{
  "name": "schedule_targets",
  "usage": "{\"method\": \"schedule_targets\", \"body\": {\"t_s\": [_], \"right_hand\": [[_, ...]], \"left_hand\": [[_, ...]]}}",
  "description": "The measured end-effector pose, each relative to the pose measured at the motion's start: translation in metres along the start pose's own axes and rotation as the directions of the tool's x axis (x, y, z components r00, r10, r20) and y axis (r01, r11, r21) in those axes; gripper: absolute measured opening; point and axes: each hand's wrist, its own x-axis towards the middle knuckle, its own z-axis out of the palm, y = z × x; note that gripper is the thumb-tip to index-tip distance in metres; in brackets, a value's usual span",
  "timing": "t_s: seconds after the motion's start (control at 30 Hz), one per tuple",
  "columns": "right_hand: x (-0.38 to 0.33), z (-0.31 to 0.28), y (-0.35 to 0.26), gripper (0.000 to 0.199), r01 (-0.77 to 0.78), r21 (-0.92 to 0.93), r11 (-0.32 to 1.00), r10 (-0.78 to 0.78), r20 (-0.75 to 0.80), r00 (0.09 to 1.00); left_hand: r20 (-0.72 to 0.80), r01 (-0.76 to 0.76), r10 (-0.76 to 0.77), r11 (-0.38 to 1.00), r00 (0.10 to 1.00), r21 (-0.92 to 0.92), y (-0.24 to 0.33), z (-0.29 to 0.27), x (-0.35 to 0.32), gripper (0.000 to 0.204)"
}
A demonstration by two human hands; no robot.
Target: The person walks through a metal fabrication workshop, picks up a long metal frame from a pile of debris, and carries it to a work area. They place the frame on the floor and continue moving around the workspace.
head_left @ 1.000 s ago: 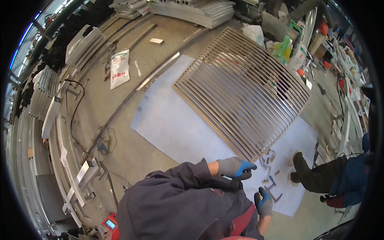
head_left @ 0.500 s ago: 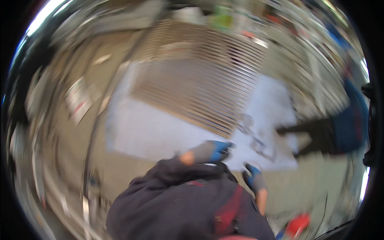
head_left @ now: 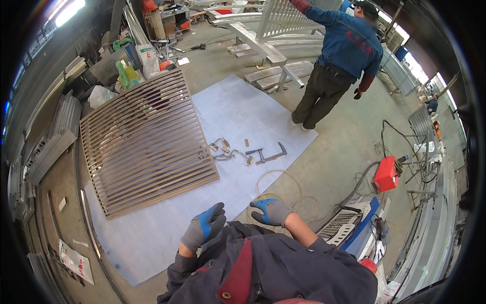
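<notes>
While both arms bend in front of the body, the left hand and the right hand hang in the air near the edge of a big pale blue sheet. Each hand wears a glove, grey on the back and blue toward the fingers, with bare skin at the wrist. The left hand points up and a bit to the right. The right hand points left, so the two face each other with a gap between. Their fingers are a little bent and spread from the thumbs, so both hands are partly wide and empty.

Up and to the left of the hands, a brown grille lies partly on the sheet, with its far corner past the edge. It is flat and has four corners, with many long, thin, straight bars and narrow gaps. The sheet looks thin and smooth, with faint lines. Just right of the grille sit small brown blocks, and next to them a dark clamp with a long, straight bar. A red box with flat sides stands on the hard, grey floor, well off to the right.
</notes>
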Motion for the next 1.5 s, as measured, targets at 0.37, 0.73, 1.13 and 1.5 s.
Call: {"method": "schedule_targets", "body": {"t_s": [0.37, 0.73, 1.13, 1.5], "right_hand": [[-0.066, 0.0, 0.071, 0.06, -0.006, 0.054, 0.999, 0.008, -0.027, 1.0], [-0.009, -0.012, 0.091, 0.055, -0.02, 0.16, 0.987, 0.03, -0.065, 0.997], [0.185, -0.086, 0.109, 0.049, 0.087, 0.205, 0.975, -0.085, -0.018, 0.996], [0.315, -0.19, 0.106, 0.051, 0.205, 0.051, 0.977, -0.208, 0.07, 0.976]], "left_hand": [[0.025, 0.002, -0.005, 0.992, 1.0, 0.125, 0.043, 0.072, 0.008, 0.05], [0.116, 0.091, -0.095, 0.995, 0.989, 0.041, 0.016, 0.052, 0.074, 0.048], [-0.017, 0.053, -0.05, 0.972, 0.999, 0.23, 0.025, -0.06, 0.213, 0.054], [-0.121, 0.18, -0.159, 0.966, 0.98, 0.184, 0.009, -0.109, 0.283, 0.06]]}}
